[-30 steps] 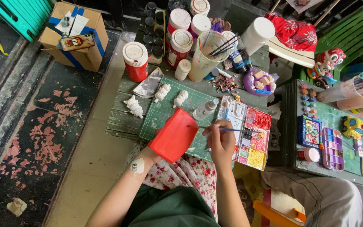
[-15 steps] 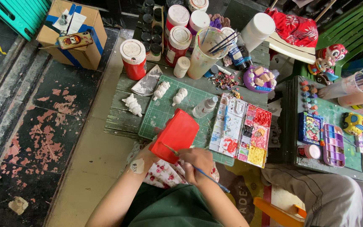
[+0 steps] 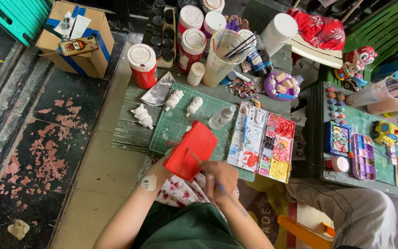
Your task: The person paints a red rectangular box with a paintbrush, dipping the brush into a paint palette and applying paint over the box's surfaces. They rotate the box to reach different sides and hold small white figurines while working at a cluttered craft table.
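1. Left hand (image 3: 167,162) grips the red block (image 3: 191,150) from below, fingers closed on its near-left edge; most of the hand is hidden behind the block.
2. Right hand (image 3: 222,179) is pinched shut on a thin brush (image 3: 218,186); the brush tip lies on the block's red face.
3. Block is held tilted, above the near edge of the green mat (image 3: 180,121), over the lap.
4. On the mat, beyond the block: two small white figures (image 3: 184,102) side by side, and a small clear bottle (image 3: 221,117) lying to their right.
5. A third white figure (image 3: 142,115) lies just left of the mat on the wooden table (image 3: 127,131).
6. Paint palette (image 3: 267,142) sits touching the mat's right edge, wells of red, yellow and pink.
7. Beyond the mat: a red jar (image 3: 143,65) and a cup of brushes (image 3: 223,56).
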`<state>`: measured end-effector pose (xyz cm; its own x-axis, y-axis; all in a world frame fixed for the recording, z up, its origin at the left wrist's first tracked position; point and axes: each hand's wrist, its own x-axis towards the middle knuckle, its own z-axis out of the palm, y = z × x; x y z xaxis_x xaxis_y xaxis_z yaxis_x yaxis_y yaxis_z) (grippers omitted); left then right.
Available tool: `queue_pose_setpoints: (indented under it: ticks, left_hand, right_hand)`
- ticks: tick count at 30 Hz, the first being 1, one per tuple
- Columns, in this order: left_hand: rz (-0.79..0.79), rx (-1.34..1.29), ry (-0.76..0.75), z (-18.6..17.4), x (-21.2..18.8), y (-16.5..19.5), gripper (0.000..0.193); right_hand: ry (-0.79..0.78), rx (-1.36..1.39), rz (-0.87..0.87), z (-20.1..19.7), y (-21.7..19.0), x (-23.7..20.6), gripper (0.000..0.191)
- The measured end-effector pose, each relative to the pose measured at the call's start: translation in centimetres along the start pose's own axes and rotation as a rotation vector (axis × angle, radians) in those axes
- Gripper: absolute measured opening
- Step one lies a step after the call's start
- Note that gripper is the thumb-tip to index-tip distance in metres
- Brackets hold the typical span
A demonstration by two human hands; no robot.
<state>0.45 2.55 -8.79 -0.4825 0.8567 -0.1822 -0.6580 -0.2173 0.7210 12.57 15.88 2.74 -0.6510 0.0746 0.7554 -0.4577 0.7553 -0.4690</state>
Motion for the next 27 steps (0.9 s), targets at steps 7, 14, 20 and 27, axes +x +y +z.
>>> queue_pose_setpoints:
  ticks: [7,14,20,27]
  left_hand:
    - [0.021,0.055,-0.003,0.0,-0.2,0.3,0.043]
    - [0.048,0.119,-0.01,0.3,-0.6,0.8,0.041]
    - [-0.002,0.012,0.04,-0.2,-0.2,0.4,0.04]
    - [-0.029,0.036,0.041,-0.4,-0.2,0.6,0.038]
  right_hand:
    - [-0.009,0.404,0.303,0.2,-0.3,-2.4,0.016]
    - [0.217,0.252,0.493,0.4,1.9,-0.9,0.023]
    - [-0.101,0.214,-0.196,-0.3,0.1,-1.7,0.014]
    - [0.222,0.469,0.538,0.3,3.8,-2.4,0.027]
